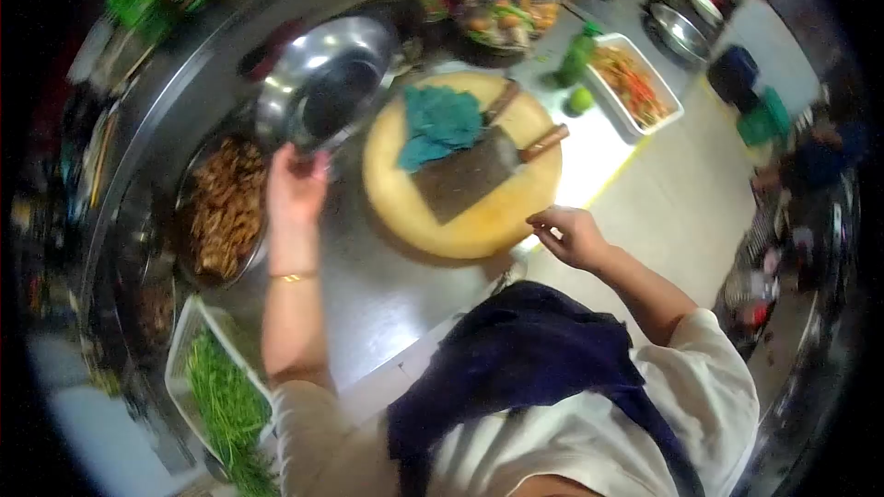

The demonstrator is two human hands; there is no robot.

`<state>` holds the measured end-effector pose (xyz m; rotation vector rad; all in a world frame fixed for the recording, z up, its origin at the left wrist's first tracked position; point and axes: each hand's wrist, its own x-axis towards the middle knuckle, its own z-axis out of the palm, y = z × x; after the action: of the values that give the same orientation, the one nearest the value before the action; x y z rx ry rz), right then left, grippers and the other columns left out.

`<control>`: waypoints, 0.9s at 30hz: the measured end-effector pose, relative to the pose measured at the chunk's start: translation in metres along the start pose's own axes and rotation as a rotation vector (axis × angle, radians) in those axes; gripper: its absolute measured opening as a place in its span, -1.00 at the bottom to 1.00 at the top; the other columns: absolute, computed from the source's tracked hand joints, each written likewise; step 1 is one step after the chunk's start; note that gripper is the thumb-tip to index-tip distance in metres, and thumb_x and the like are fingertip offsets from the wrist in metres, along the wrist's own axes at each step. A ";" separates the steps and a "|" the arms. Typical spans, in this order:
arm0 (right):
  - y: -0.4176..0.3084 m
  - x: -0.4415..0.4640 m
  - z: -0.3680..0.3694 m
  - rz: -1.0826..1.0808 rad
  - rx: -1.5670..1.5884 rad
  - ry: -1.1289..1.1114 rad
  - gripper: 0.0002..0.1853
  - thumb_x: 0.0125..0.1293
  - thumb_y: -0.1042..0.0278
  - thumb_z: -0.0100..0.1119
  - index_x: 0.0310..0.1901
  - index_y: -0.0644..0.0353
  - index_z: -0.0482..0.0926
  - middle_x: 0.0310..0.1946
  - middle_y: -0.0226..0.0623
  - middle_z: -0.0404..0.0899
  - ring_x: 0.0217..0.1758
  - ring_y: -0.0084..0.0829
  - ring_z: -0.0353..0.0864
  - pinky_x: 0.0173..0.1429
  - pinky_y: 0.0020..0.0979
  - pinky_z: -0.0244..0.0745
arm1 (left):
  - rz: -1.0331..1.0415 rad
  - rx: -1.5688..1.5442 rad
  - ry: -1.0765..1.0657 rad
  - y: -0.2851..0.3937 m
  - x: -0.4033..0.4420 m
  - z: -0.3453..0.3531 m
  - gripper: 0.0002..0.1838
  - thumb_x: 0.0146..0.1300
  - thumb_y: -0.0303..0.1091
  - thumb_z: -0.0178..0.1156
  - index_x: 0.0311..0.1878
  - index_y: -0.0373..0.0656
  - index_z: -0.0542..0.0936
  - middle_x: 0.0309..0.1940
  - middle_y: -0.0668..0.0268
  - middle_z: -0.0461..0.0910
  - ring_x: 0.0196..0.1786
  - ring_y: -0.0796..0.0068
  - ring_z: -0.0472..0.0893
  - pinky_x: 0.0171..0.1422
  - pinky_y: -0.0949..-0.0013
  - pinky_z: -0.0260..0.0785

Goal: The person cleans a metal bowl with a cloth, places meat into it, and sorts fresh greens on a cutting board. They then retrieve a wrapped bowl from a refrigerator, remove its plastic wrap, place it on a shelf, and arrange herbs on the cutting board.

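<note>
My left hand (pixel 297 186) has its fingers and thumb closed on the near rim of a shiny metal bowl (pixel 341 46), which looks tilted and slightly blurred. My right hand (pixel 573 237) hangs beside the near right edge of a round, thick chopping board (pixel 497 221). Its fingers are loosely curled, the thumb stands apart, and I see nothing in it. On the board lie a cleaver (pixel 465 179) with a wooden handle and a crumpled teal cloth (pixel 442 120). The cloth covers part of the blade. Another brown handle (pixel 502 99) sticks out beside the cloth.
Left of the bowl stands a pan of brown meat-like pieces (pixel 226 207). Nearer is a white basket of green herbs (pixel 221 387). Beyond the board are a green bottle (pixel 577 53), a lime (pixel 580 99), a white tray of shredded vegetables (pixel 680 113) and several bowls.
</note>
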<state>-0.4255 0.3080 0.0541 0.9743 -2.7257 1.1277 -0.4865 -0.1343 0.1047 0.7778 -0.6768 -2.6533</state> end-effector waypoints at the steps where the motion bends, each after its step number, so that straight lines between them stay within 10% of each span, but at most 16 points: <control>1: 0.008 -0.012 -0.002 0.020 0.013 0.047 -0.83 0.18 0.42 0.21 -0.18 0.17 0.64 -0.39 -0.20 0.63 -0.39 -0.27 0.65 -0.31 -0.34 0.55 | -0.030 0.002 -0.027 -0.002 0.025 0.011 -0.75 0.23 -0.45 0.20 -0.07 -0.32 0.44 -0.07 0.16 0.49 0.02 0.20 0.47 0.27 0.10 0.44; 16: 0.271 -0.044 -0.100 0.804 0.601 0.702 -0.62 0.28 0.34 0.18 0.09 0.28 0.43 -0.25 -0.33 0.55 -0.31 -0.56 0.51 -0.29 -0.52 0.48 | 0.086 0.015 0.087 -0.078 0.333 0.091 -0.65 0.42 -0.24 -0.09 0.18 -0.15 0.44 0.16 0.18 0.45 0.19 0.14 0.42 0.23 -0.03 0.39; 19: 0.301 -0.001 -0.140 1.118 1.190 0.896 -0.45 0.26 0.17 0.20 0.16 0.23 0.22 -0.19 -0.26 0.48 -0.27 -0.49 0.54 -0.31 -0.42 0.57 | 0.219 0.261 0.230 -0.135 0.219 0.156 -0.64 0.41 -0.19 -0.07 0.15 -0.16 0.45 0.20 0.18 0.42 0.18 0.13 0.43 0.21 -0.02 0.41; 27: 0.409 0.039 -0.143 1.063 0.974 1.121 -0.61 0.27 0.50 0.11 0.10 0.30 0.27 -0.14 -0.15 0.50 -0.19 -0.32 0.59 -0.19 -0.32 0.59 | 0.507 0.593 0.371 -0.120 0.097 0.104 -0.55 0.26 -0.42 0.15 0.21 -0.12 0.32 -0.02 0.21 0.48 0.03 0.26 0.51 0.07 0.20 0.48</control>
<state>-0.7150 0.6000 -0.0866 -1.1035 -1.5010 2.1779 -0.6413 -0.0349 0.0789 1.0369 -1.3604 -1.7961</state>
